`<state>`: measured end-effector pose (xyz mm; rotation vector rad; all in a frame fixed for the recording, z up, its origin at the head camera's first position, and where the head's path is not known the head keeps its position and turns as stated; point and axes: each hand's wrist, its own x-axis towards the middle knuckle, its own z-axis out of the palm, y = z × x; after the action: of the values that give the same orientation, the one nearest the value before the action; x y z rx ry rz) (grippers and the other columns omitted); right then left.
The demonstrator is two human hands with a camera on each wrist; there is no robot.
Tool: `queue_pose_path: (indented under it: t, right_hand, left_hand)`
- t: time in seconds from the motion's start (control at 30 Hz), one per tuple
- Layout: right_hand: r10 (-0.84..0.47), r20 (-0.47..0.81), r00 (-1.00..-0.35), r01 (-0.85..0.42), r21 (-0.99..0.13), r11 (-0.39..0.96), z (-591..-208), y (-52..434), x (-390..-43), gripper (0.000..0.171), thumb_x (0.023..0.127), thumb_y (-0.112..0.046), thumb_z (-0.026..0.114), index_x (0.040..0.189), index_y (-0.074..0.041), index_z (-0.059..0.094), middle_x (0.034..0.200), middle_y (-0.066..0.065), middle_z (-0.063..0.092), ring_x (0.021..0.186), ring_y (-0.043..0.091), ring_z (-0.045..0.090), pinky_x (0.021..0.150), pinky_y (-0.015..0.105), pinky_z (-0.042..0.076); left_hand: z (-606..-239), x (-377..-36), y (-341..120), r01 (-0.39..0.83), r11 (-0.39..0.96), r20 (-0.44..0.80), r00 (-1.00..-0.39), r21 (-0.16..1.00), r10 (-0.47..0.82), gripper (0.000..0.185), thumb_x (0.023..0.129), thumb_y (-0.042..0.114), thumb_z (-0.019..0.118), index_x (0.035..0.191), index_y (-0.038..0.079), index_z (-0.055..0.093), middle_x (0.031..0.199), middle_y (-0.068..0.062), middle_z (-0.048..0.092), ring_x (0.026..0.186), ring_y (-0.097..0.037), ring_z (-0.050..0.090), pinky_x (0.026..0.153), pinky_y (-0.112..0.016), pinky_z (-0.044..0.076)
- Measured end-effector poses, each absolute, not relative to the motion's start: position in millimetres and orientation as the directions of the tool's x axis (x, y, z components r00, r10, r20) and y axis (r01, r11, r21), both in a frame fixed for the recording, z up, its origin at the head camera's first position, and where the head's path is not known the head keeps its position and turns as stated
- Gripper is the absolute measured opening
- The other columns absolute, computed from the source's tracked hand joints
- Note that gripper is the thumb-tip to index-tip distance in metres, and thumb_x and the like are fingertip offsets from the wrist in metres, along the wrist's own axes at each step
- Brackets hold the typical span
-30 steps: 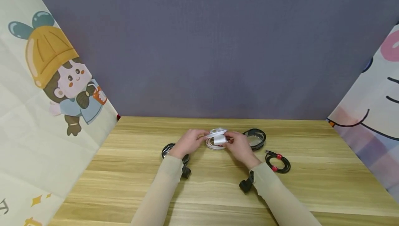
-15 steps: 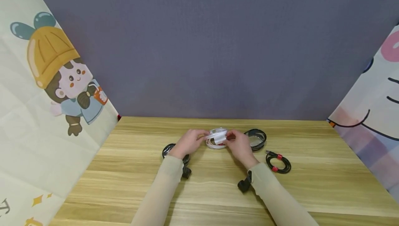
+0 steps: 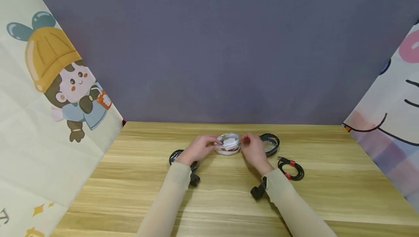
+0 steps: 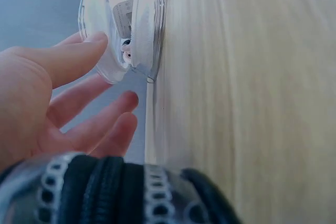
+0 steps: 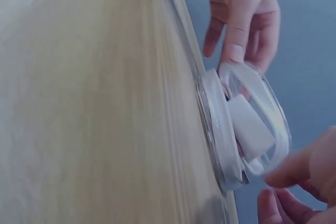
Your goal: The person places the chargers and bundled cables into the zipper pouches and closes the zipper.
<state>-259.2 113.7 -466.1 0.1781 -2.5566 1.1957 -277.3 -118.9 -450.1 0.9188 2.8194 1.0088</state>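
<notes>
A round clear plastic case (image 3: 227, 152) with white rims stands on the table, its lid (image 5: 281, 121) tilted partly open over the base (image 5: 220, 135). Between lid and base sits a white block (image 5: 251, 127), with small reddish and dark bits near it. My left hand (image 3: 200, 148) pinches the lid's left edge, thumb (image 4: 94, 45) on the outside and a finger behind; the other fingers spread loosely below. At the opposite edge is my right hand (image 3: 254, 151), fingers bent and the tip of its thumb (image 5: 283, 174) right at the lid's rim.
Right of the case lie a coiled black cable (image 3: 276, 146) and a smaller black cable (image 3: 298, 173) with red ties. Another black coil (image 3: 175, 155) is partly hidden under the left forearm. A grey wall panel (image 3: 229, 66) closes off the table's (image 3: 219, 200) far edge.
My right hand has let go of the white block and drawn slightly right, to the lid's edge. The block now sits inside the case. My left hand stays at the lid.
</notes>
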Motion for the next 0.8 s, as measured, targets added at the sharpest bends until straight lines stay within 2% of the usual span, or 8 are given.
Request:
queue_pose_path:
  t: [0.1,0.2,0.4,0.47,0.57,0.7,0.8]
  right_hand:
    - [0.039,0.284,-0.958,-0.203,-0.768,0.608,-464,119,-260,0.017,0.083,0.001,0.057,0.099,-0.002,0.063,0.097,0.013,0.062,0.091,0.026,0.058,0.081,0.040,0.048]
    - [0.032,0.205,-0.978,-0.147,-0.794,0.591,-462,122,-261,0.020,0.092,-0.013,0.055,0.107,-0.004,0.063,0.101,0.010,0.064,0.094,0.024,0.059,0.082,0.040,0.048]
    - [0.003,0.115,-0.993,-0.090,-0.797,0.597,-457,124,-266,0.033,0.097,-0.030,0.051,0.119,-0.008,0.062,0.114,0.010,0.063,0.106,0.027,0.058,0.091,0.042,0.046]
    - [-0.035,0.085,-0.996,-0.089,-0.815,0.573,-456,123,-269,0.035,0.099,-0.028,0.046,0.125,-0.007,0.058,0.122,0.011,0.060,0.115,0.028,0.053,0.097,0.044,0.041]
    - [-0.122,0.003,-0.993,-0.053,-0.913,0.405,-455,121,-274,0.037,0.101,-0.017,0.038,0.133,-0.002,0.049,0.131,0.016,0.052,0.123,0.030,0.046,0.102,0.044,0.037]
    - [-0.199,-0.081,-0.977,0.039,-0.978,0.205,-457,121,-280,0.038,0.097,0.000,0.031,0.133,0.002,0.044,0.129,0.020,0.050,0.116,0.030,0.047,0.096,0.042,0.041]
    - [-0.191,-0.093,-0.977,0.046,-0.971,0.234,-459,122,-283,0.036,0.096,0.001,0.033,0.129,0.000,0.048,0.123,0.019,0.054,0.109,0.027,0.050,0.089,0.040,0.044]
  left_hand:
    - [-449,-277,-121,0.501,0.608,0.139,-0.829,0.617,0.542,0.021,0.090,0.022,0.063,0.110,0.019,0.070,0.139,-0.009,0.048,0.128,-0.024,0.043,0.107,-0.043,0.031]
    - [-445,-276,-125,0.450,0.609,0.078,-0.840,0.653,0.536,0.019,0.091,0.017,0.062,0.108,0.020,0.070,0.141,-0.009,0.045,0.130,-0.025,0.040,0.107,-0.043,0.031]
    - [-440,-284,-121,0.461,0.579,0.050,-0.809,0.673,0.585,0.019,0.090,0.016,0.063,0.107,0.021,0.070,0.140,-0.011,0.046,0.129,-0.023,0.042,0.105,-0.040,0.034]
    - [-439,-286,-120,0.462,0.564,0.048,-0.800,0.685,0.598,0.019,0.090,0.014,0.063,0.106,0.020,0.071,0.136,-0.010,0.051,0.125,-0.022,0.046,0.104,-0.039,0.036]
    - [-438,-288,-118,0.454,0.545,0.041,-0.792,0.705,0.609,0.019,0.089,0.009,0.063,0.105,0.018,0.070,0.126,-0.004,0.059,0.117,-0.018,0.053,0.099,-0.036,0.041]
    - [-436,-289,-117,0.439,0.553,0.005,-0.786,0.708,0.618,0.020,0.090,0.007,0.061,0.105,0.017,0.069,0.120,0.000,0.061,0.114,-0.017,0.054,0.097,-0.035,0.042]
    - [-435,-290,-117,0.419,0.555,-0.031,-0.778,0.718,0.628,0.021,0.091,0.007,0.060,0.107,0.017,0.068,0.120,-0.002,0.061,0.115,-0.020,0.054,0.097,-0.038,0.043]
